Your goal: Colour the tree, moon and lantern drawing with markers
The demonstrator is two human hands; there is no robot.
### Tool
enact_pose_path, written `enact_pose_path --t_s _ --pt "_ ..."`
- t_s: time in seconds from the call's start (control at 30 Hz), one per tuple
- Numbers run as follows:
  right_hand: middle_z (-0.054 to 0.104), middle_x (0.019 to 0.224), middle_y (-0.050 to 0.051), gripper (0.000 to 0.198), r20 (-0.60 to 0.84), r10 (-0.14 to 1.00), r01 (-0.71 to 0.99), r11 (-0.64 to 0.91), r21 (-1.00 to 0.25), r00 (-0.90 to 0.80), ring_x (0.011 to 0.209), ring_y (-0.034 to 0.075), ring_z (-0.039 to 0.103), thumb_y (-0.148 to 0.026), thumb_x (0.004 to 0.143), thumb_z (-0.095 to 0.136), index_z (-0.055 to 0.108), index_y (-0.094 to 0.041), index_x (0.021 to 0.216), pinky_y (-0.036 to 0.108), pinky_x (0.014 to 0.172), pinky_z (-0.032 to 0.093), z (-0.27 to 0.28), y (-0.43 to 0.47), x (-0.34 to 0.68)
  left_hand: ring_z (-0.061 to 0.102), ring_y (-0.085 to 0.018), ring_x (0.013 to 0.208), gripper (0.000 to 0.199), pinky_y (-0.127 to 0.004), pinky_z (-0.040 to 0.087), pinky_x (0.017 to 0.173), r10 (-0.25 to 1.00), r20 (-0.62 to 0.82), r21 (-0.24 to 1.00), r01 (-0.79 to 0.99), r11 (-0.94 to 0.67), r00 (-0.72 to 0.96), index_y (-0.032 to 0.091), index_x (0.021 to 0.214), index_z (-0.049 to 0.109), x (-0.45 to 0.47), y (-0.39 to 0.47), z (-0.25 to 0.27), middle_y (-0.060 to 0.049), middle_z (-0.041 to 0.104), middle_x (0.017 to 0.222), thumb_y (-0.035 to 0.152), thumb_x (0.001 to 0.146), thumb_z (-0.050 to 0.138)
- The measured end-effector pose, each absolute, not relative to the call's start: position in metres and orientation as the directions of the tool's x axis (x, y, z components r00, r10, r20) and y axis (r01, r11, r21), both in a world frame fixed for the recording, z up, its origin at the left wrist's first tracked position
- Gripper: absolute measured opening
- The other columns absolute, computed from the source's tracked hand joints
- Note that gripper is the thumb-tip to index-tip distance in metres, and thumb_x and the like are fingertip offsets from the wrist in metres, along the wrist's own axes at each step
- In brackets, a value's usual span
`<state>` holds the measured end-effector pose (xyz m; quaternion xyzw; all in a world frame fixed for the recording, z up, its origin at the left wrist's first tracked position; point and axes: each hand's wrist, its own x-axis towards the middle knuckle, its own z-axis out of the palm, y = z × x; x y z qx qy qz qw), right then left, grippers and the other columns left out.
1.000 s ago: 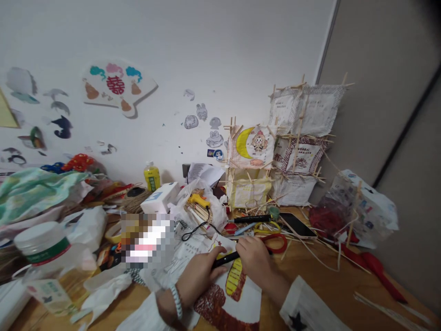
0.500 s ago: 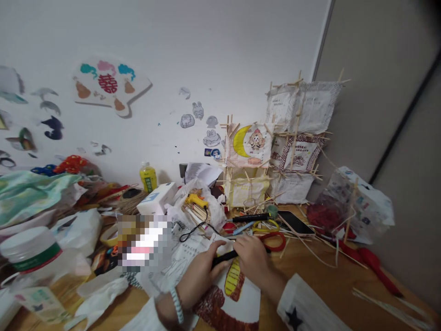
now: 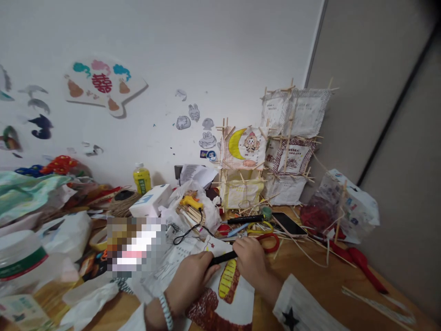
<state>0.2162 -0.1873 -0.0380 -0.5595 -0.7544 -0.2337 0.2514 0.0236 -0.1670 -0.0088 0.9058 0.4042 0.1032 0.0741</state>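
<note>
The left arm (image 3: 155,316) and the right arm (image 3: 274,288) come up from the bottom and lean in toward each other. The left hand (image 3: 190,277) is bent in a grip, with its thumb (image 3: 210,272) pointing up and to the right. The right hand (image 3: 251,257) sits a little higher, its fingers (image 3: 241,248) curled over and its back facing up. The two hands are near each other, with a gap between them.

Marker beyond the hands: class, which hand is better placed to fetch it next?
Probably the right hand: it is nearer the marker, while the left hand sits farther back. Both hold the pen, though.
</note>
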Motion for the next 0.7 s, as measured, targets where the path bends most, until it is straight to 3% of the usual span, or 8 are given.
enact_pose_path --t_s 0.4,0.53,0.7 --pt "0.059 0.066 0.003 0.019 0.634 0.721 0.955 0.275 0.109 -0.280 0.065 0.018 0.048 -0.001 0.068 0.048 0.057 -0.018 0.063 0.030 0.058 0.025 -0.036 -0.182 0.224 0.061 -0.023 0.076 0.029 -0.030 0.041 0.065 0.690 0.129 0.086 0.686 -0.723 0.712 0.018 0.086 0.055 0.011 -0.156 -0.001 -0.007 0.066 0.083 0.034 0.093 0.032" --pt "0.058 0.064 0.004 0.023 0.706 0.697 0.989 0.143 0.032 -0.124 0.065 0.018 0.046 0.003 0.062 0.045 0.056 -0.018 0.061 0.029 0.059 0.026 -0.028 -0.181 0.248 0.060 -0.022 0.071 0.035 -0.030 0.041 0.063 0.723 0.209 0.131 0.714 -0.688 0.658 0.018 0.083 0.054 -0.003 -0.143 0.005 -0.007 0.064 0.078 0.036 0.094 0.026" --pt "0.056 0.060 0.004 0.023 0.742 0.652 0.983 0.174 0.055 -0.157 0.062 0.018 0.044 0.002 0.062 0.046 0.055 -0.018 0.058 0.029 0.058 0.024 -0.026 -0.183 0.249 0.059 -0.020 0.070 0.034 -0.027 0.040 0.062 0.668 0.262 0.194 0.640 -0.743 0.696 0.019 0.082 0.055 -0.001 -0.141 -0.003 -0.005 0.064 0.078 0.042 0.092 0.033"
